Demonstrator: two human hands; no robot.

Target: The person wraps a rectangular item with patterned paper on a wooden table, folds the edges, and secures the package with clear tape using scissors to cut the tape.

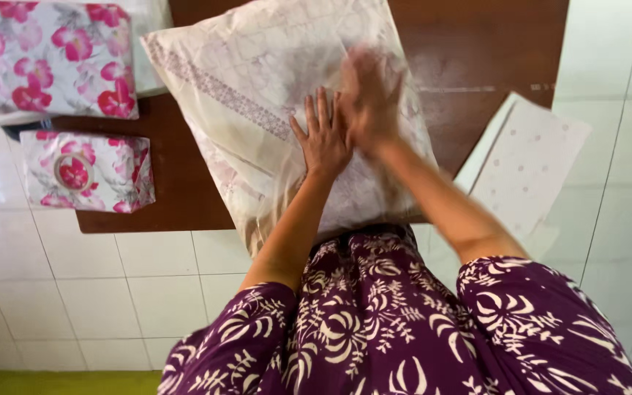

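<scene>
Cream cloth fills the middle of the view: a pale pillow (257, 95) with a faint printed band lies across the dark brown wooden table (184, 197), one corner hanging over the near edge toward the person. Both bare arms reach out straight from purple, leaf-patterned sleeves (521, 322). The left hand (323, 135) lies flat on the pillow, palm down, fingers spread and pointing away, gripping nothing, simply pressing the fabric. The right hand (369, 95) sits just beside and slightly beyond it, also over the pillow; it is smeared with motion blur, fingers looking extended and open, closed on nothing, though whether it touches the cloth cannot be told.

Off to the left, two packages wrapped in white paper with pink flowers: a small box (88, 172) at the table's left edge with a round seal on top, and a bigger flat parcel (60, 55) behind it, near the top left corner. What is inside either stays hidden by the wrapping. To the right, a folded pale sheet with small dots (528, 164) leans off the table's right side over the white tiled floor (89, 292).
</scene>
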